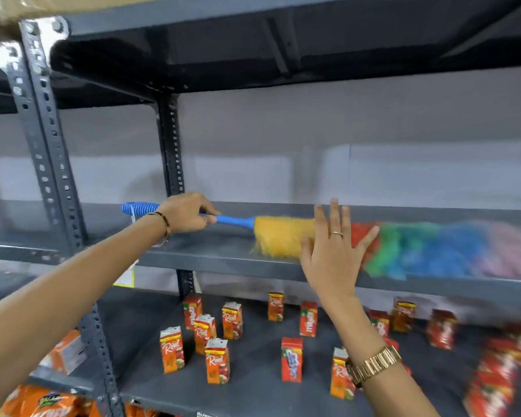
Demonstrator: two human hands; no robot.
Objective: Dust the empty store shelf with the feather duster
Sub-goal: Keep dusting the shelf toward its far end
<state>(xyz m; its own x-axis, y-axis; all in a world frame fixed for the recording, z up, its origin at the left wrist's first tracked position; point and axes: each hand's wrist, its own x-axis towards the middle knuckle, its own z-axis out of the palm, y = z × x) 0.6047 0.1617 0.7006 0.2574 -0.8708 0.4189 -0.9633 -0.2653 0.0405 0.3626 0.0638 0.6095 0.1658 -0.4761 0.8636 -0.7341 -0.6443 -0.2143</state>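
The feather duster [403,248] lies along the empty grey shelf [217,254], its fluffy head banded yellow, red, green, blue and pink and blurred at the right end. My left hand [187,213] grips its blue ribbed handle, a bangle on the wrist. Fingers spread, my right hand [333,251] is raised in front of the shelf's edge, covering the yellow-red part of the head. It holds nothing. A ring and a gold watch are on that hand and wrist.
Several red juice cartons [217,361] stand scattered on the shelf below [253,395]. A perforated grey upright [54,164] rises at the left, another one [170,145] at the back. Orange packets [36,403] sit at the bottom left. The shelf above [253,55] overhangs darkly.
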